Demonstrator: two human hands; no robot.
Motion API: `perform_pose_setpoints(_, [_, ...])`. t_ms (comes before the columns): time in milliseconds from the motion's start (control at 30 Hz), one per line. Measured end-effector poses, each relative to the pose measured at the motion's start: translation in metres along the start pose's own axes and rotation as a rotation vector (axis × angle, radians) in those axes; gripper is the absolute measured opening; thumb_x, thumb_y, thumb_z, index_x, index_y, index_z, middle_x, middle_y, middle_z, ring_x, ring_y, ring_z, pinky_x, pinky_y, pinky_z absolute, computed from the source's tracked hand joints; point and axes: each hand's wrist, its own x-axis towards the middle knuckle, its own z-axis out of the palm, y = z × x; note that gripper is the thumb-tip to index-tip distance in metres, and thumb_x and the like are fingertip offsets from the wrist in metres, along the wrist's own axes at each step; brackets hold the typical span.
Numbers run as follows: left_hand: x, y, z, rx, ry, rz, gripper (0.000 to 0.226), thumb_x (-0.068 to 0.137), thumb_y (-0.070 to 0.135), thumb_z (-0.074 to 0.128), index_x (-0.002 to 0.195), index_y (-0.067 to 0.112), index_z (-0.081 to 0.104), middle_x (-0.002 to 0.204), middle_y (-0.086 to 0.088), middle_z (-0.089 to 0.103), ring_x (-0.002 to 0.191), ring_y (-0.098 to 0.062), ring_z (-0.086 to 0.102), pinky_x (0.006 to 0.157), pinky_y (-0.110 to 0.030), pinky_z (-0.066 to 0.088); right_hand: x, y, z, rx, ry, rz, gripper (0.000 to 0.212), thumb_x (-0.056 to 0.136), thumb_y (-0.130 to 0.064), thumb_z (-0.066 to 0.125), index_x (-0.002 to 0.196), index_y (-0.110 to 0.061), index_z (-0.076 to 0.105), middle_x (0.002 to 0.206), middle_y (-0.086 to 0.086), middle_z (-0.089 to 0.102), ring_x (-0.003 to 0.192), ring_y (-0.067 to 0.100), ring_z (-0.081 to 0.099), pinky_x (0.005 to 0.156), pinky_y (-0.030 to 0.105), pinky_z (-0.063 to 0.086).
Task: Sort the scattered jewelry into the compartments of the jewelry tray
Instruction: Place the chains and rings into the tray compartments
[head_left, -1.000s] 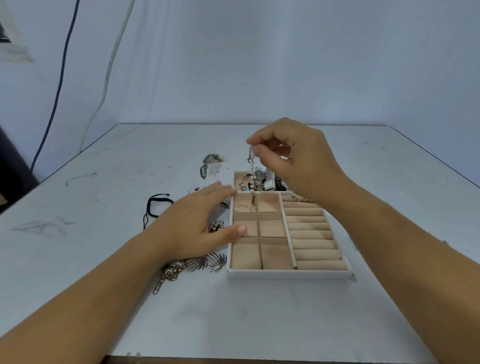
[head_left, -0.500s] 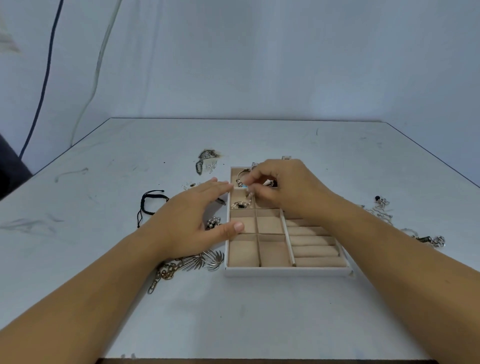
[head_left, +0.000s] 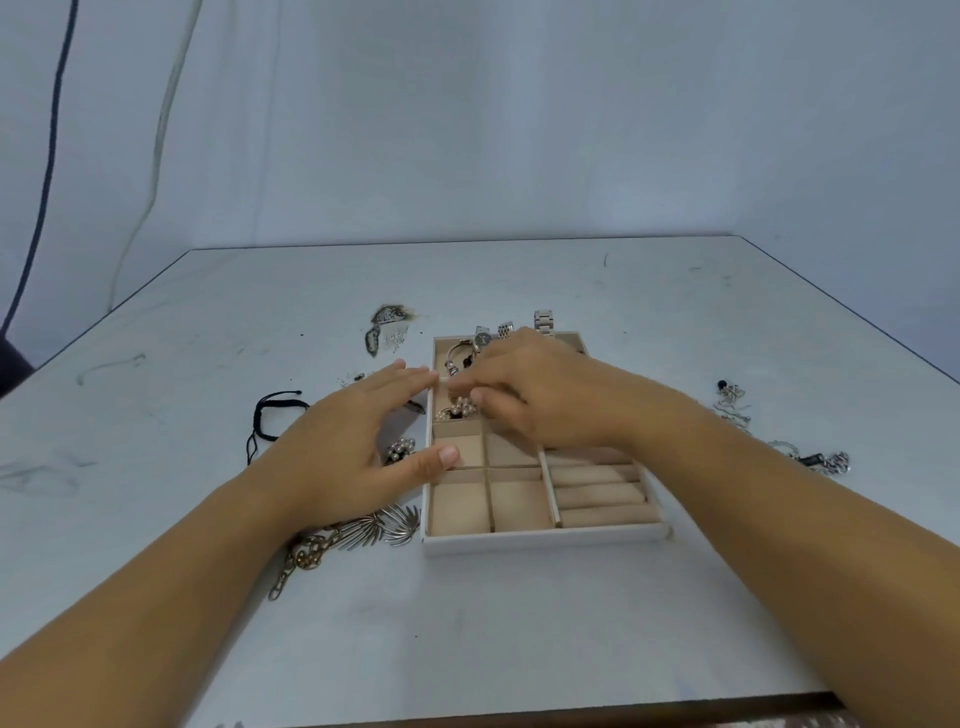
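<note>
The beige jewelry tray (head_left: 540, 541) lies at mid-table, with empty square compartments in front and ring rolls (head_left: 597, 493) on the right. A pearl-beaded piece (head_left: 460, 409) rests in a left compartment of the second row. My right hand (head_left: 550, 400) hovers low over it, index and thumb tips close together just above the beads; whether they grip it is hidden. My left hand (head_left: 353, 447) is open, index tip and thumb touching the tray's left wall. A bangle (head_left: 456, 353) and watches (head_left: 483, 340) fill the far compartment.
Left of the tray lie a black cord bracelet (head_left: 270, 415), a small pearl cluster (head_left: 400, 449), a leaf necklace with a chain (head_left: 374, 527) and dark earrings (head_left: 387, 322). Silver pieces (head_left: 732, 400) and a chain (head_left: 821, 460) lie to the right. The table's front edge is near.
My right hand came down from above the tray, where it dangled a chain, into the upper left compartments. The left hand stayed on the tray's left wall.
</note>
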Motion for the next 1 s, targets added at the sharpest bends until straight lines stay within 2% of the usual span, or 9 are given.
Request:
perform_pose_setpoints(67, [-0.001,0.005,-0.004,0.049,-0.008,0.018,0.088,0.072,0.084,0.035,0.145,0.036,0.031,0.15,0.022,0.029,0.14,0.009,0.011,0.112,-0.03,0.03,-0.008,0.012,-0.014,0.067,0.066,0.018,0.035,0.092,-0.039,0.043,0.123,-0.035,0.058,0.102,-0.011,0.059,0.098,0.01,0.048,0.093,0.036,0.041])
perform_pose_setpoints(167, [0.002,0.016,-0.012,0.104,-0.013,0.053,0.087,0.071,0.084,0.031,0.146,0.038,0.029,0.141,0.03,0.02,0.134,0.015,0.01,0.108,-0.02,0.02,-0.035,0.036,-0.045,0.021,0.108,0.102,0.027,0.092,-0.035,0.053,0.117,-0.036,0.062,0.112,-0.011,0.058,0.106,0.008,0.046,0.091,0.026,0.034])
perform_pose_setpoints(233, [0.008,0.027,-0.017,0.094,-0.025,0.078,0.083,0.073,0.082,0.03,0.145,0.041,0.029,0.139,0.03,0.025,0.13,0.013,0.02,0.102,-0.019,0.026,-0.057,0.053,-0.062,-0.025,0.118,0.167,0.023,0.09,-0.037,0.055,0.112,-0.037,0.064,0.115,-0.012,0.058,0.106,0.004,0.049,0.088,0.025,0.035])
perform_pose_setpoints(367, [0.033,0.059,-0.013,0.062,-0.04,0.171,0.074,0.079,0.075,0.037,0.143,0.037,0.035,0.142,0.021,0.04,0.123,0.008,0.037,0.091,-0.011,0.032,-0.092,0.088,-0.074,-0.036,0.126,0.334,0.017,0.087,-0.037,0.06,0.104,-0.039,0.064,0.1,-0.023,0.054,0.082,-0.019,0.047,0.068,0.016,0.035])
perform_pose_setpoints(500, [0.067,0.096,0.007,0.06,-0.056,0.257,0.061,0.085,0.065,0.048,0.138,0.036,0.041,0.137,0.02,0.046,0.125,0.001,0.042,0.101,-0.02,0.038,-0.115,0.112,-0.07,0.009,0.146,0.441,0.015,0.085,-0.036,0.063,0.099,-0.041,0.065,0.103,-0.02,0.059,0.095,-0.001,0.054,0.078,0.025,0.044])
perform_pose_setpoints(567, [0.083,0.113,0.019,0.063,-0.083,0.255,0.056,0.086,0.057,0.054,0.137,0.034,0.043,0.133,0.024,0.044,0.123,0.003,0.04,0.093,-0.001,0.029,-0.122,0.117,-0.063,0.039,0.129,0.465,0.014,0.084,-0.036,0.064,0.098,-0.04,0.066,0.101,-0.02,0.059,0.094,0.001,0.054,0.077,0.025,0.044])
perform_pose_setpoints(600, [0.09,0.12,0.025,0.058,-0.095,0.26,0.053,0.087,0.053,0.056,0.135,0.033,0.045,0.133,0.022,0.046,0.123,0.002,0.041,0.09,0.0,0.028,-0.125,0.119,-0.06,0.052,0.12,0.47,0.014,0.084,-0.037,0.066,0.097,-0.04,0.067,0.1,-0.02,0.059,0.093,0.002,0.055,0.076,0.024,0.043])
perform_pose_setpoints(733, [0.115,0.136,0.048,0.083,-0.132,0.293,0.038,0.086,0.047,0.061,0.121,0.032,0.059,0.127,0.017,0.054,0.12,-0.003,0.047,0.097,-0.019,0.034,-0.139,0.122,-0.053,0.092,0.1,0.484,0.012,0.081,-0.038,0.068,0.093,-0.039,0.069,0.093,-0.019,0.061,0.091,0.003,0.054,0.068,0.017,0.037])
perform_pose_setpoints(1000, [0.134,0.144,0.066,0.073,-0.169,0.233,0.021,0.08,0.051,0.066,0.087,0.032,0.072,0.121,0.013,0.056,0.121,-0.004,0.043,0.097,-0.024,0.032,-0.149,0.112,-0.051,0.201,0.039,0.53,0.008,0.078,-0.042,0.071,0.082,-0.035,0.069,0.086,-0.016,0.062,0.082,0.009,0.064,0.059,0.014,0.045])
